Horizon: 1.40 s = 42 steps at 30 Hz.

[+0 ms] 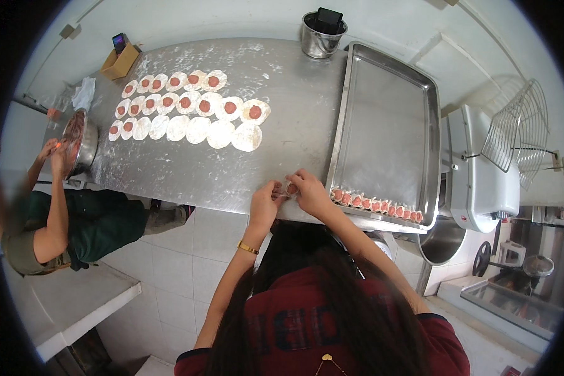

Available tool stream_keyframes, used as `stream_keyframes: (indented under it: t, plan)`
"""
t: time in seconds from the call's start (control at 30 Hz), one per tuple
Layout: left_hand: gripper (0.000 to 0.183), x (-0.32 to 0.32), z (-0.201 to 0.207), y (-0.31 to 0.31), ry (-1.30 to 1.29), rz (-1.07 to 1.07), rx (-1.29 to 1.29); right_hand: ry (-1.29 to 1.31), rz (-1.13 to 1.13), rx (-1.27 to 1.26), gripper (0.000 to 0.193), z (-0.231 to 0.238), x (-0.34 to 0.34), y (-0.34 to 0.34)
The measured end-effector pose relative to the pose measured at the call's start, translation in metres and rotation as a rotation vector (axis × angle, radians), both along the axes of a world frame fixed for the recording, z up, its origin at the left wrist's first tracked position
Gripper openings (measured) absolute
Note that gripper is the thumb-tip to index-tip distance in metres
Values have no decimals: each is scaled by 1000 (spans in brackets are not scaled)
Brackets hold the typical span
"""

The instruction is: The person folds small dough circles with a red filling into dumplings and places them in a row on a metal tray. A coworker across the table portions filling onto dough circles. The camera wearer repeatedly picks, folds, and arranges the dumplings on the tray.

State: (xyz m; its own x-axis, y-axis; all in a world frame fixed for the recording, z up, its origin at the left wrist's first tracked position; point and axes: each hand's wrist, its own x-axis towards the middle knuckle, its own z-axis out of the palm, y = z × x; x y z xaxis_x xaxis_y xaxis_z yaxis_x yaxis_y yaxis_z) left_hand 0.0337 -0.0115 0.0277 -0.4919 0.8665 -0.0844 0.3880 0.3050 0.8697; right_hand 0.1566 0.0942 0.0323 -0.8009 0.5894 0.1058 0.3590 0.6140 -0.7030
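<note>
Near the table's front edge, my left hand [267,202] and my right hand [309,192] pinch a small dumpling [291,188] between them, its pink filling showing amid the wrapper. Fingers cover much of it. To the upper left, round wrappers [220,134] lie in three rows on the steel table. Most carry a dab of pink meat filling [255,112]; several in the nearest row are bare. On my right is a large metal tray [388,119], with a row of filled dumplings [376,205] along its near edge.
At the left, a co-worker's hands [55,148] are by a metal bowl of filling [81,143]. A cardboard box [120,61] and a steel bucket [320,44] stand at the back. Right of the tray is a white machine with a wire guard [504,135].
</note>
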Motion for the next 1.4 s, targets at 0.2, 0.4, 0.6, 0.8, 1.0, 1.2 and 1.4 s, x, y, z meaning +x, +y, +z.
stream_keyframes:
  t: [0.2, 0.4, 0.6, 0.8, 1.0, 1.2, 1.4]
  plan:
    - [26, -7, -5, -9, -68, 40, 9, -96, 63, 127, 36, -1, -9, -14]
    - [27, -5, -8, -8, -74, -3, -3, 67, -81, -176, 31, 38, 62, 35]
    - [24, 8, -8, 12, -97, -109, 73, -150, -345, -1, 32, 92, 255, 122]
    - [30, 44, 3, 55, -213, -127, 22, -532, -149, 157, 30, 67, 350, 136]
    - [35, 64, 7, 73, -98, -164, -20, -655, 94, 306, 27, 48, 367, 124]
    - [36, 71, 3, 77, -60, -160, -18, -636, 1, 168, 24, 53, 364, 110]
    - [37, 71, 6, 80, -5, -174, -40, -690, -69, -34, 24, 55, 367, 116]
